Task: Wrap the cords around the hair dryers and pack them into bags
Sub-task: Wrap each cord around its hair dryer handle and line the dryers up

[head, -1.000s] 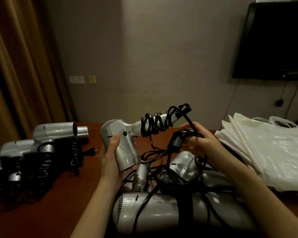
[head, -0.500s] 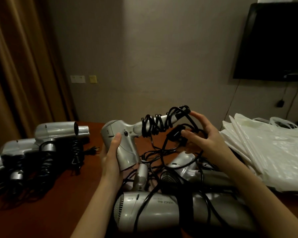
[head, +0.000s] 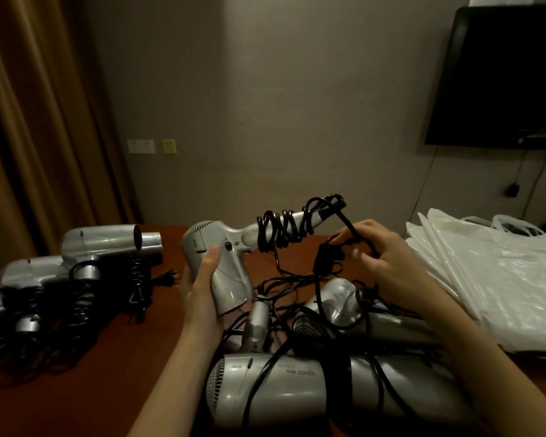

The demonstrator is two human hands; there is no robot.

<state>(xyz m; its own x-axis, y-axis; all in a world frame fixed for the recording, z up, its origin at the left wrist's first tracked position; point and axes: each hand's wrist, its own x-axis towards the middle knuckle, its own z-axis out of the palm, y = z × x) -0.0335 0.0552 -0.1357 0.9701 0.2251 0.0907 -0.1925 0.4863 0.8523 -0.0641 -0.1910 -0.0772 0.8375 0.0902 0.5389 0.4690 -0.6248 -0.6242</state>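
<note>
At the near edge of the table [head: 145, 361], a pile of dryers [head: 312, 395] waits with loose cords. Above it, the left hand [head: 202, 288] grips one dryer [head: 221, 263]; right hand [head: 382, 257] pinches its half-wound cord [head: 284, 228]. At the left edge, wrapped ones [head: 85, 263] sit. Bags [head: 492, 272] on the right look unused.
</note>
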